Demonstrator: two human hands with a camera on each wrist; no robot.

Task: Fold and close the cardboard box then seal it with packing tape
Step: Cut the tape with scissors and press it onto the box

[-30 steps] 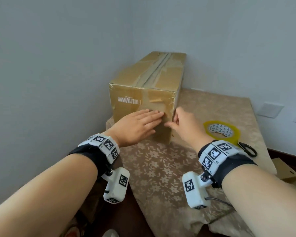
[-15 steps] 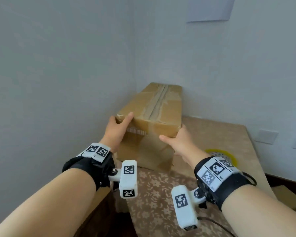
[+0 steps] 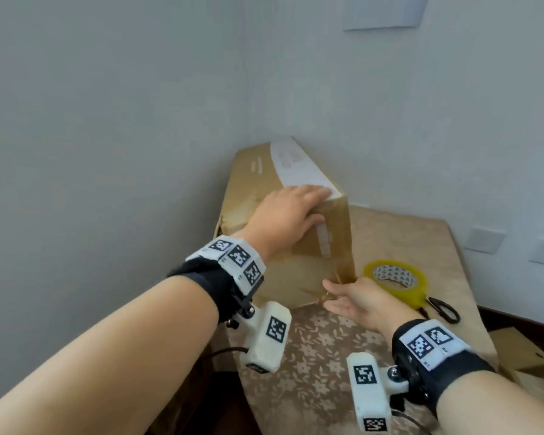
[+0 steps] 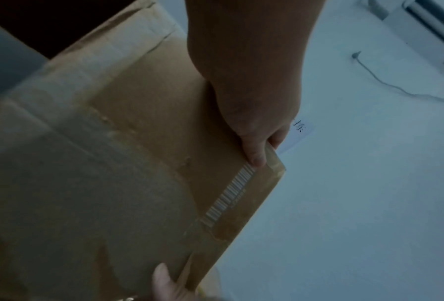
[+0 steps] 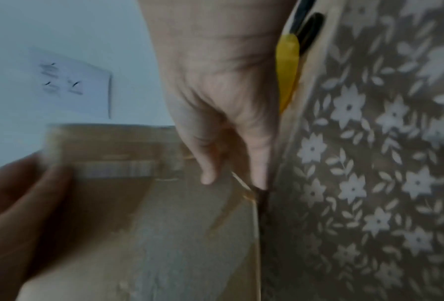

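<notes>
The brown cardboard box [image 3: 296, 277] stands on the table's back left corner, tilted, with a white label [image 3: 299, 166] on its upper face. My left hand [image 3: 283, 215] grips the near top edge, fingers over the top and thumb on the near face; the left wrist view shows that thumb by the barcode of the box [image 4: 113, 163]. My right hand [image 3: 349, 299] lies with straight fingers at the box's lower right corner; in the right wrist view its fingertips [image 5: 259, 179] touch the bottom edge. A yellow tape roll [image 3: 396, 281] lies just right of that hand.
Black scissors [image 3: 443, 309] lie beside the tape. A floral cloth covers the table [image 3: 327, 372]. Walls stand close to the left of and behind the box. Loose cardboard pieces [image 3: 522, 350] sit below the table's right edge.
The box has been turned, so its labelled face is now on top. My left hand moved onto the top right edge; my right hand dropped to the lower corner.
</notes>
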